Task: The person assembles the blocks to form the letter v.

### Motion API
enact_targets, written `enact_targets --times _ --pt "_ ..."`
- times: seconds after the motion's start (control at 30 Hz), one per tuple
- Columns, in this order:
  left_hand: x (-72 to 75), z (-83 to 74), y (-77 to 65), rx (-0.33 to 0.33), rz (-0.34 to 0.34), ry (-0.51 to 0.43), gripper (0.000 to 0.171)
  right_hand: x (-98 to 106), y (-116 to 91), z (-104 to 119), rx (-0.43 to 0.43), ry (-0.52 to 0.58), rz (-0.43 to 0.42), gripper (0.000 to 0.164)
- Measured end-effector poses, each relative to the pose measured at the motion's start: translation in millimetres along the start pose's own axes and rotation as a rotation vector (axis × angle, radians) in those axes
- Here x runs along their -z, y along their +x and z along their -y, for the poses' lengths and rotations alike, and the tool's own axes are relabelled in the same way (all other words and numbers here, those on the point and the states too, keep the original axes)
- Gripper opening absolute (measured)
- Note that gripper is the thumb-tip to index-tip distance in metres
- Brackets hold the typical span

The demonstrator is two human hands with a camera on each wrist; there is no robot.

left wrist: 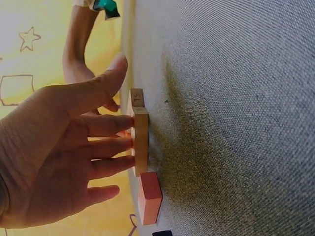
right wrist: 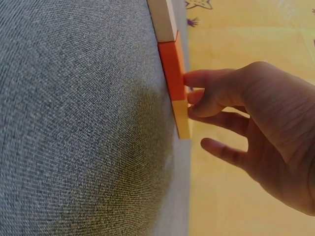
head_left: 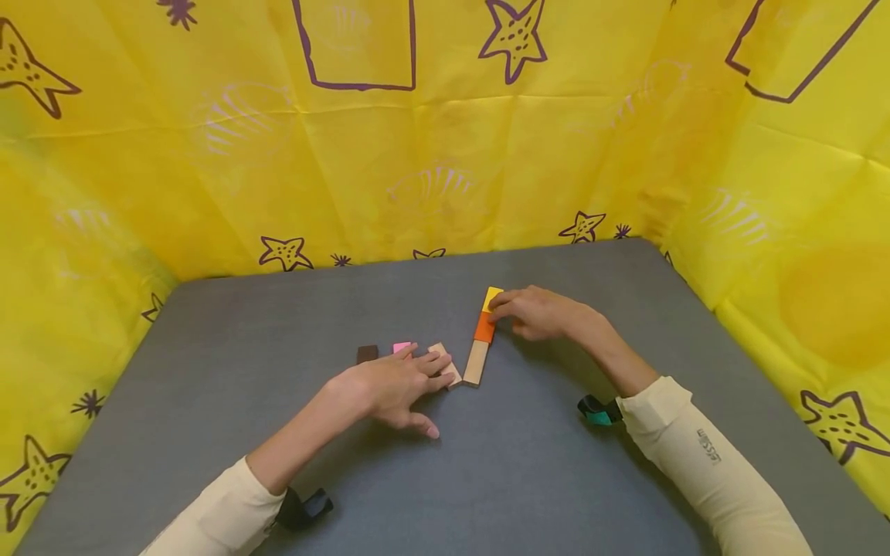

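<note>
Fingers spread, my left hand (head_left: 399,388) rests its fingertips on a plain wooden block (left wrist: 141,142) lying flat and slanted. A second wooden block (head_left: 476,363) meets it at the near corner, forming a V. Beyond that block, an orange block (right wrist: 172,71) and a yellow block (right wrist: 182,120) continue the line end to end. My right hand (head_left: 541,313) touches the tops of the orange and yellow blocks with bent fingertips, not wrapped round either. Partly behind the left hand lies a pink block (left wrist: 150,201). Farther left is a dark brown block (head_left: 367,353).
A grey cloth-covered table (head_left: 528,471) lies under everything. Yellow sheets (head_left: 452,131) with starfish drawings stand along its back and sides. Each wrist wears a dark strap, the right one with a teal part (head_left: 598,417).
</note>
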State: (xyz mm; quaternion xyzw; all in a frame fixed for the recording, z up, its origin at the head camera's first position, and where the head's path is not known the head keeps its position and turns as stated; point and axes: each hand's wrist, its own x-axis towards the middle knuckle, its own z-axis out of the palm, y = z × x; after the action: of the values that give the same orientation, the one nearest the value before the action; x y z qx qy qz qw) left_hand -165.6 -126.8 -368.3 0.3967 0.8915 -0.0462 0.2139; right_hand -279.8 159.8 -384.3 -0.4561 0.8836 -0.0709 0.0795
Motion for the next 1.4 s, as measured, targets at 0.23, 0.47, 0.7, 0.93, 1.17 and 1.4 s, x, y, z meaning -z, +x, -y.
enact_targets --times 0.23,0.47,0.7,0.93,1.17,1.4 --pt "-0.5 5.5 -2.4 -0.048 -0.078 -0.052 0.078 -0.9 0.6 -1.6 0.018 -0.010 -0.003 0.047" --pt "0.0 24.8 -16.1 -0.002 -0.179 -0.063 0.078 -2.3 0.0 -0.7 0.022 -0.007 -0.006 0.046" --pt "-5.9 48.9 -34.3 0.053 -0.321 -0.042 0.070 -3.8 -1.3 -1.0 0.022 0.005 -0.012 0.046" --pt "-19.7 60.3 -30.2 0.048 -0.479 -0.022 0.055 -2.6 -2.1 -1.1 0.012 -0.005 -0.010 0.045" --pt "-27.1 64.9 -8.9 0.001 -0.485 -0.051 0.046 -0.7 -4.7 -0.1 -0.005 0.007 -0.002 0.044" --pt "-26.6 63.3 -5.5 0.001 -0.476 -0.041 0.042 0.0 -3.7 1.2 -0.005 0.014 -0.006 0.045"
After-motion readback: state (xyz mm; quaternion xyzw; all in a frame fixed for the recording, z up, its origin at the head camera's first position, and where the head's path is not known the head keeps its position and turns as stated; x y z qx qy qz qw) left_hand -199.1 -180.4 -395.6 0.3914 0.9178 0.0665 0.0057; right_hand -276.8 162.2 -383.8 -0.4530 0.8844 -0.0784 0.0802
